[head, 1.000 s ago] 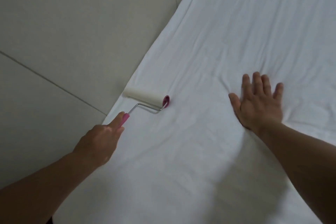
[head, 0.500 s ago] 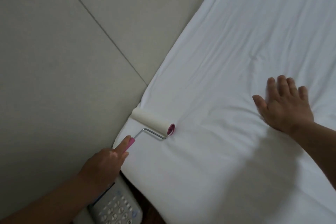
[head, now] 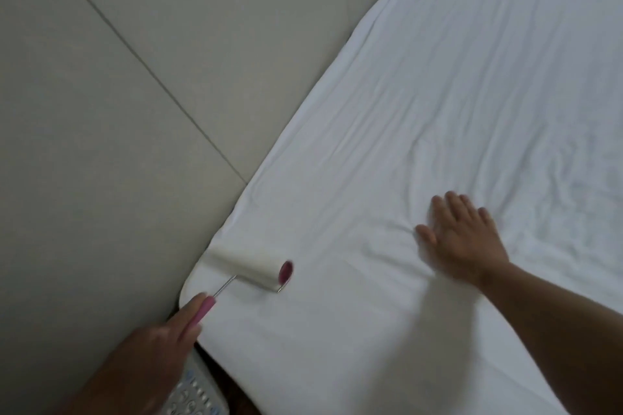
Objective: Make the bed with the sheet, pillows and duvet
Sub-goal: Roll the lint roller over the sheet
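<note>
On the white sheet [head: 438, 104], left hand [head: 158, 344] gripping lint roller [head: 249, 268], right hand [head: 462, 239] flat, open.

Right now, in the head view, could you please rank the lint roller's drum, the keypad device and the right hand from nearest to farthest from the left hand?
1. Keypad device, just below the left hand.
2. Lint roller's drum, up-right at the sheet's corner.
3. Right hand, far right, flat on the sheet.
</note>
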### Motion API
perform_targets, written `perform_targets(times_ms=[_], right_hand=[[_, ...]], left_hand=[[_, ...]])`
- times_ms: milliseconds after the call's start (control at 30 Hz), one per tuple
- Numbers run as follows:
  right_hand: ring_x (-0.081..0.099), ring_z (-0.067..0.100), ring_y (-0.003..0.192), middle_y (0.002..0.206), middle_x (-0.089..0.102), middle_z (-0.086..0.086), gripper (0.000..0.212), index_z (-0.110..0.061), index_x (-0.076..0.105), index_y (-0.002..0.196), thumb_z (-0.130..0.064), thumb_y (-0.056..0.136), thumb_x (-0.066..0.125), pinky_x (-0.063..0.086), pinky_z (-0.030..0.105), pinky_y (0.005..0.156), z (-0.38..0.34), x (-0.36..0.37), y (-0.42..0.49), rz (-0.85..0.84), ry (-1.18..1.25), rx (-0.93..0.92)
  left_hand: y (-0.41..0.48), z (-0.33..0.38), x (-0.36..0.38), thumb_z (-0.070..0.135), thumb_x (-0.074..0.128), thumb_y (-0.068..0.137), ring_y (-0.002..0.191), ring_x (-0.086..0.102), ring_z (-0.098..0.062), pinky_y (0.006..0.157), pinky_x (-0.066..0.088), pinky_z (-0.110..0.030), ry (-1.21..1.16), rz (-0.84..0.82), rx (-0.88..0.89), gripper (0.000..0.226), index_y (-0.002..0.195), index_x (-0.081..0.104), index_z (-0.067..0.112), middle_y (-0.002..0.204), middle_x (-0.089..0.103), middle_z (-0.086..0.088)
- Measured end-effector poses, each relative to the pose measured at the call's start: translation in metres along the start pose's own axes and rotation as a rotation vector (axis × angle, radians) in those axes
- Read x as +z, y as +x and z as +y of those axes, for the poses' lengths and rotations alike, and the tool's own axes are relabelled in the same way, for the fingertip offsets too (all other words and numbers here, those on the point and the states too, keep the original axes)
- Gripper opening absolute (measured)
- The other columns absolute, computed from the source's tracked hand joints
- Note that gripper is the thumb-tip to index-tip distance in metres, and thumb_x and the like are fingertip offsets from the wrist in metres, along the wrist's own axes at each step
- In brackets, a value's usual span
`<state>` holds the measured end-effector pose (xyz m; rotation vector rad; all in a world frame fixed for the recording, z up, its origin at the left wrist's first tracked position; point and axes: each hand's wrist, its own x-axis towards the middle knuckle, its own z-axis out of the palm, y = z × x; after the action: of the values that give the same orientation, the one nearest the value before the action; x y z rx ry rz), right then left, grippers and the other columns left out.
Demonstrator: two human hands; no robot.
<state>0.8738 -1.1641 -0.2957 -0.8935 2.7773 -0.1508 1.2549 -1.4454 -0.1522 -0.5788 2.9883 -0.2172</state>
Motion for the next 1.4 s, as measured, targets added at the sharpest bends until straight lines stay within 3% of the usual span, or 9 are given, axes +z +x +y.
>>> perform_targets(times_ms=[33, 100, 200, 267, 633, 867, 1000, 1133, 1400], right_hand=[[0.017, 0.025, 0.151, 0.163, 0.021, 0.006, 0.083, -0.023, 0.025, 0.153, -0.073, 0.090, 0.006, 0.018, 0.050, 0.119, 0.008, -0.007, 0.000, 0.013, 0.002, -0.018], [0.017, 0.022, 0.151, 0.163, 0.024, 0.003, 0.078, -0.026, 0.029, 0.152, -0.071, 0.092, 0.007, 0.016, 0.051, 0.120, 0.028, -0.018, 0.003, 0.035, 0.008, -0.020], [0.012, 0.020, 0.153, 0.164, 0.021, 0.001, 0.076, -0.027, 0.029, 0.152, -0.070, 0.092, 0.010, 0.011, 0.053, 0.121, 0.072, -0.033, 0.021, 0.080, 0.018, 0.057], [0.008, 0.020, 0.153, 0.165, 0.016, 0.001, 0.077, -0.029, 0.025, 0.153, -0.072, 0.091, 0.010, 0.010, 0.054, 0.121, 0.107, -0.044, 0.042, 0.087, 0.023, 0.132], [-0.013, 0.022, 0.153, 0.167, -0.010, -0.001, 0.082, -0.035, -0.004, 0.158, -0.078, 0.088, -0.003, -0.005, 0.059, 0.119, 0.201, -0.038, 0.154, 0.099, 0.010, 0.148], [0.007, 0.024, 0.154, 0.167, 0.010, 0.001, 0.079, -0.031, 0.015, 0.159, -0.075, 0.093, 0.015, 0.005, 0.059, 0.120, 0.209, -0.006, 0.164, 0.161, 0.042, 0.147], [0.009, 0.024, 0.154, 0.167, 0.010, 0.001, 0.077, -0.031, 0.016, 0.159, -0.074, 0.094, 0.018, 0.008, 0.061, 0.120, 0.214, 0.006, 0.170, 0.182, 0.047, 0.133], [0.007, 0.024, 0.154, 0.167, 0.008, 0.001, 0.077, -0.031, 0.013, 0.159, -0.073, 0.094, 0.020, 0.006, 0.060, 0.120, 0.217, 0.011, 0.173, 0.189, 0.035, 0.129], [0.008, 0.024, 0.153, 0.167, 0.008, 0.001, 0.078, -0.033, 0.013, 0.158, -0.076, 0.093, 0.013, 0.005, 0.059, 0.120, 0.215, 0.005, 0.172, 0.179, -0.010, 0.162]], left_hand=[[0.023, 0.019, -0.010, 0.014, 0.050, 0.092, 0.026, 0.046, -0.016, 0.033, 0.028, -0.015, -0.051, 0.029, 0.060, 0.033, 0.125, 0.053, 0.017, 0.155, 0.011, 0.039], [0.081, 0.061, -0.019, 0.016, 0.063, 0.090, 0.042, 0.059, -0.020, 0.038, 0.040, -0.023, -0.181, 0.005, 0.016, 0.053, 0.138, 0.046, 0.031, 0.127, 0.059, 0.024], [0.167, 0.122, -0.021, 0.050, 0.028, 0.102, 0.089, 0.068, -0.023, 0.076, 0.053, -0.032, -0.341, -0.098, -0.132, 0.047, 0.148, 0.025, 0.051, 0.113, 0.071, 0.008], [0.221, 0.165, -0.025, 0.046, 0.026, 0.103, 0.095, 0.065, -0.030, 0.080, 0.050, -0.035, -0.380, -0.081, -0.115, 0.044, 0.147, 0.029, 0.046, 0.110, 0.071, 0.000], [0.513, 0.305, -0.027, 0.026, 0.035, 0.103, 0.107, 0.059, -0.041, 0.077, 0.040, -0.035, -0.281, -0.099, -0.089, 0.036, 0.138, 0.039, 0.024, 0.127, 0.060, -0.015], [0.636, 0.332, -0.028, 0.017, 0.037, 0.103, 0.109, 0.057, -0.040, 0.083, 0.042, -0.040, 0.018, -0.052, -0.030, 0.037, 0.139, 0.041, 0.009, 0.132, 0.053, -0.017], [0.658, 0.335, -0.012, 0.009, 0.035, 0.098, 0.105, 0.055, -0.026, 0.078, 0.043, -0.035, 0.324, -0.139, 0.138, 0.035, 0.130, 0.050, 0.005, 0.139, 0.036, -0.008], [0.653, 0.327, 0.004, 0.011, 0.037, 0.098, 0.109, 0.060, -0.027, 0.072, 0.042, -0.034, 0.510, -0.175, 0.212, 0.042, 0.139, 0.045, 0.008, 0.153, 0.017, -0.007], [0.579, 0.297, 0.005, 0.012, 0.035, 0.100, 0.118, 0.058, -0.027, 0.081, 0.047, -0.035, 0.540, -0.224, 0.332, 0.047, 0.147, 0.036, 0.008, 0.163, -0.004, -0.014]])
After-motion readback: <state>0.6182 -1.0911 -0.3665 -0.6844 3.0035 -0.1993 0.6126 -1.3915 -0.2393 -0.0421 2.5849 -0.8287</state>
